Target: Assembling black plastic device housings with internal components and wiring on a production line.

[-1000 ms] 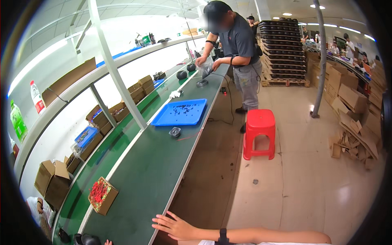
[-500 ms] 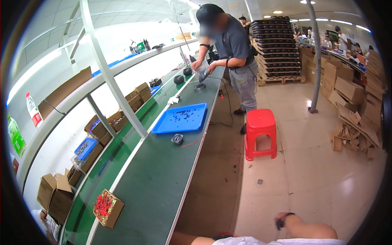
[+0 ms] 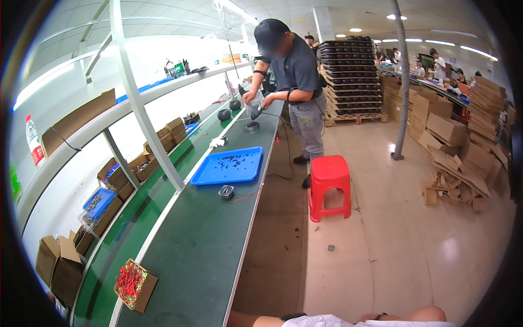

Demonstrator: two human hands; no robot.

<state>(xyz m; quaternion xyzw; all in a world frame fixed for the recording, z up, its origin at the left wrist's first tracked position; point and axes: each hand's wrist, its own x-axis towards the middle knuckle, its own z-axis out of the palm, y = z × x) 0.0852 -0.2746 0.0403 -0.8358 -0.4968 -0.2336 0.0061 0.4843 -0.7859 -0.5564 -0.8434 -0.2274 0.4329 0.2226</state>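
Observation:
At the bottom edge, my right hand [image 3: 369,316] shows only as a sliver against my white shirt [image 3: 321,321]. A dark band is on its wrist, and its fingers are hidden. Bare skin of my left arm [image 3: 256,320] shows beside the bench edge; my left hand is out of view. Nearest on the green bench [image 3: 201,234] is a small cardboard box [image 3: 143,294] full of red wires [image 3: 129,280]. Farther along lie a small square speaker [image 3: 226,191] with a red lead and a blue tray [image 3: 201,175] holding small black parts.
Across the bench a co-worker [image 3: 294,68] bends over a clear bag [image 3: 254,104]. A red stool [image 3: 329,171] stands on the floor right of the bench. Beyond are a metal pole [image 3: 403,87], stacked black trays [image 3: 351,76] and flattened cardboard [image 3: 455,169]. Shelf posts [image 3: 141,103] rise at left.
My right hand has dropped toward the lower edge and is now mostly out of sight. The view has shifted, so the bench, stool and co-worker sit further left. The co-worker still handles the bag.

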